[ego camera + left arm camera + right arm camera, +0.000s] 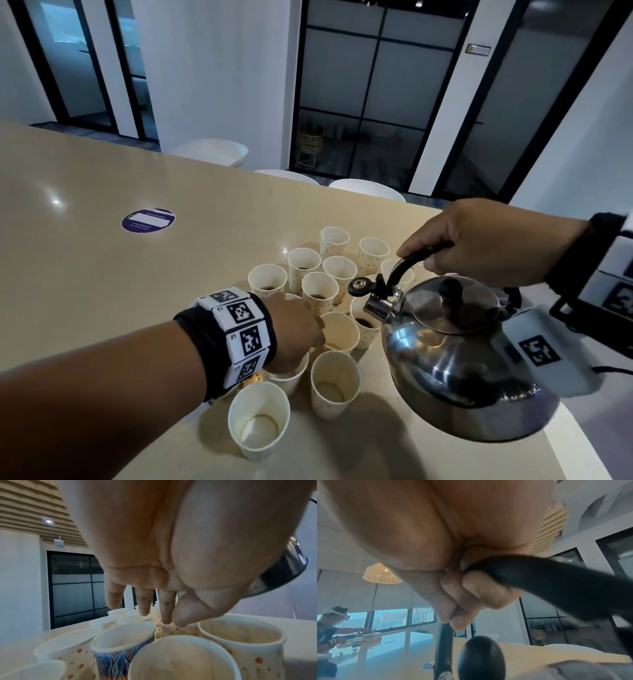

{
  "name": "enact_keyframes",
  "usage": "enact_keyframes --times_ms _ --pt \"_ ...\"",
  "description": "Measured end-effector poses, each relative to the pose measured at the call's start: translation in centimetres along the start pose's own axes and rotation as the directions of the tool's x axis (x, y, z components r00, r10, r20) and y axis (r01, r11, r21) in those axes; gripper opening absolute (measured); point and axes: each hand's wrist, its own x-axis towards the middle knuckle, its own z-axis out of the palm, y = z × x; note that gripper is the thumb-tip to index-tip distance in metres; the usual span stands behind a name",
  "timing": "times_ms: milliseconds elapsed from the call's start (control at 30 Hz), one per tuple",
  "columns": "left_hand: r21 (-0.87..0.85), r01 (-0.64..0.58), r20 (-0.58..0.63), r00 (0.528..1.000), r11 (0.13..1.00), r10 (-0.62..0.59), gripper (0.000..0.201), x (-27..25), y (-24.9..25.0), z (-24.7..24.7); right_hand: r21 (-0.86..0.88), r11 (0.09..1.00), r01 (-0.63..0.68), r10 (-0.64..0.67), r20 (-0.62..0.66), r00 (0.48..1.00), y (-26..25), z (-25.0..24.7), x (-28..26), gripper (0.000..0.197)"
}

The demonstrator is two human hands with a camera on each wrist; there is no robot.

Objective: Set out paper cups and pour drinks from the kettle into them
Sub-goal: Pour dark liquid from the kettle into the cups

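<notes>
Several paper cups (320,291) stand bunched together on the beige table (102,274); some hold a little dark drink. My right hand (435,253) grips the black handle (556,585) of the steel kettle (455,359), which is raised and tilted left. Its spout (378,306) hangs over a cup (364,327) with dark liquid in it. My left hand (173,622) reaches into the cluster, thumb and finger pinching the rim of a dotted cup (178,630). From the head view my left hand (308,329) covers part of the nearer cups.
A round purple sticker (148,220) lies on the table at the left. White chairs (366,188) stand along the far edge. The table's right edge (565,455) runs just under the kettle. Another person (330,628) sits at a distant table.
</notes>
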Motion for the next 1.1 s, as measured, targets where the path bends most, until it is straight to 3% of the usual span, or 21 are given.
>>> enact_keyframes --times_ms 367,1100 --pt "-0.028 0.054 0.069 0.996 0.998 -0.052 0.063 -0.6 0.1 -0.7 -0.036 0.999 -0.002 0.002 0.018 1.000 -0.3 0.2 0.9 0.032" --pt "-0.047 0.073 0.069 0.995 0.996 -0.070 0.063 -0.5 0.0 -0.6 -0.072 0.997 0.006 0.001 0.100 0.995 -1.2 0.0 0.9 0.032"
